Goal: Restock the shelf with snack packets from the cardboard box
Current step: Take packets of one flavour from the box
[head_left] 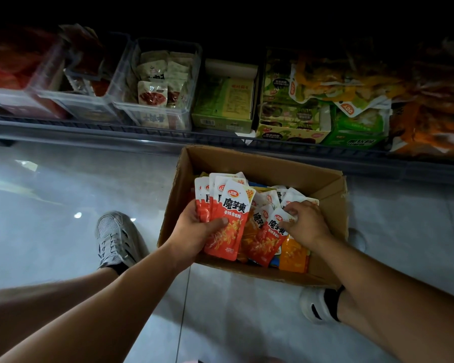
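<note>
Left hand [194,231] grips a fan of red packets [228,203] at the left wall of the box [260,163]; right hand [307,224] pinches 1 packet [273,231] inside. Shelf [168,132] edge just beyond, open floor [63,192] left.

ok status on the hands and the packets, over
Left hand holds a fanned stack of red packets over the cardboard box. Right hand pinches a loose packet inside. Nothing blocks the shelf.
</note>
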